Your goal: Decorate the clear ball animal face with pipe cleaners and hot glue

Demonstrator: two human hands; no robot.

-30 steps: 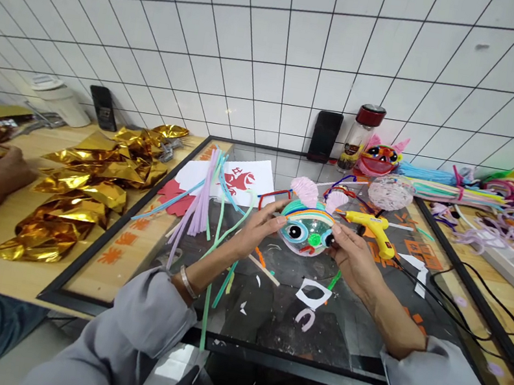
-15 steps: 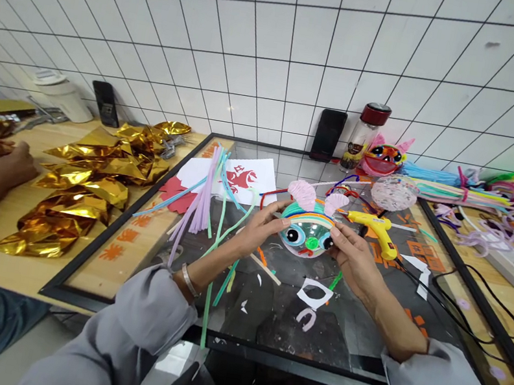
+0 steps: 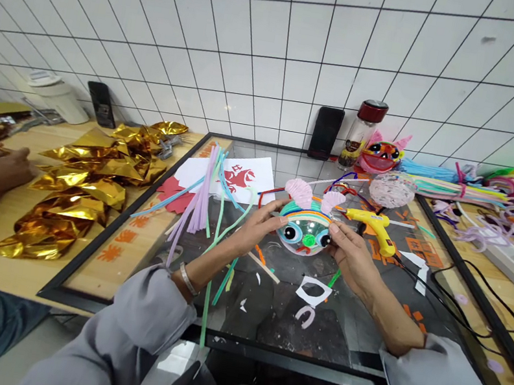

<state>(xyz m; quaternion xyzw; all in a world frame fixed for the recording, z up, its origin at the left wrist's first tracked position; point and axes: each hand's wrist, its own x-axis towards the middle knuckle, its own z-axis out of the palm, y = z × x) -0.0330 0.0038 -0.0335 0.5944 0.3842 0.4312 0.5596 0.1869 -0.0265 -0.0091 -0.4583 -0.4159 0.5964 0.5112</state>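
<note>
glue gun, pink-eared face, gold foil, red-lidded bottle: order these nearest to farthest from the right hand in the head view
1. Pink-eared face, touching the right hand
2. Glue gun, just beyond that hand
3. Red-lidded bottle, back by the wall
4. Gold foil, far left

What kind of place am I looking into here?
Probably a shared craft workshop or classroom: a yellow glue gun lies on the table, bundled pipe cleaners sit at the right, and another person's hands work beside gold foil.
</note>
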